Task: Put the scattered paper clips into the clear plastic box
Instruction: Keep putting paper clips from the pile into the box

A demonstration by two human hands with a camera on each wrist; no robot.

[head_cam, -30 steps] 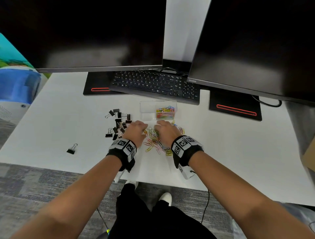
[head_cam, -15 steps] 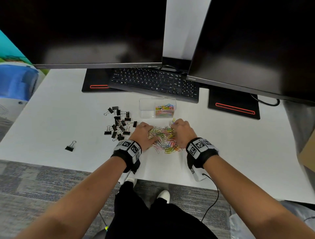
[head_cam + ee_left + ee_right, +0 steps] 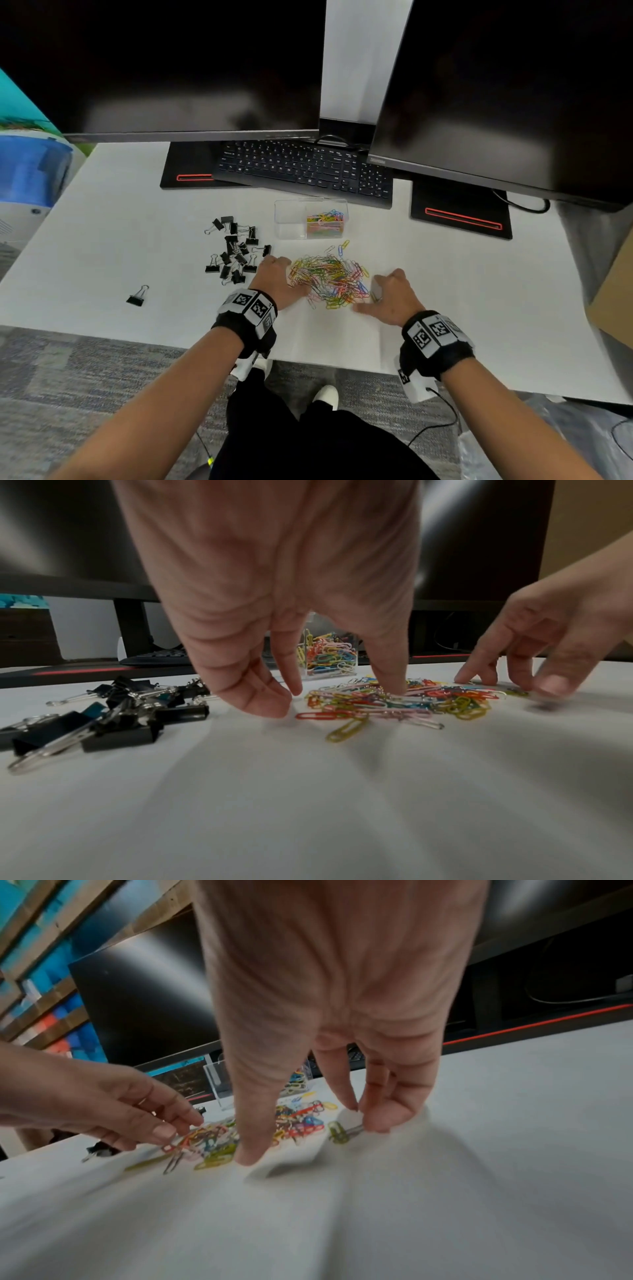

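A heap of coloured paper clips [image 3: 329,281] lies on the white table [image 3: 445,291], between my two hands. Just behind it stands the clear plastic box [image 3: 291,219], with more coloured clips in its right compartment and nothing in the left one. My left hand [image 3: 281,284] is at the heap's left edge; its spread fingertips [image 3: 390,688] touch the clips and the table. My right hand [image 3: 380,294] is at the right edge, its fingertips [image 3: 377,1121] down on the table beside an olive clip [image 3: 337,1131]. Neither hand holds anything.
Several black binder clips [image 3: 236,253] lie left of the heap, and one lone binder clip [image 3: 137,297] sits further left. A black keyboard [image 3: 301,171], two monitors and their bases stand behind the box. A cardboard box [image 3: 613,301] is at the far right. The table edge runs just under my wrists.
My hands, close together over the heap a second ago, have spread apart. The right hand slid right to the heap's right edge; the clips between them are now uncovered.
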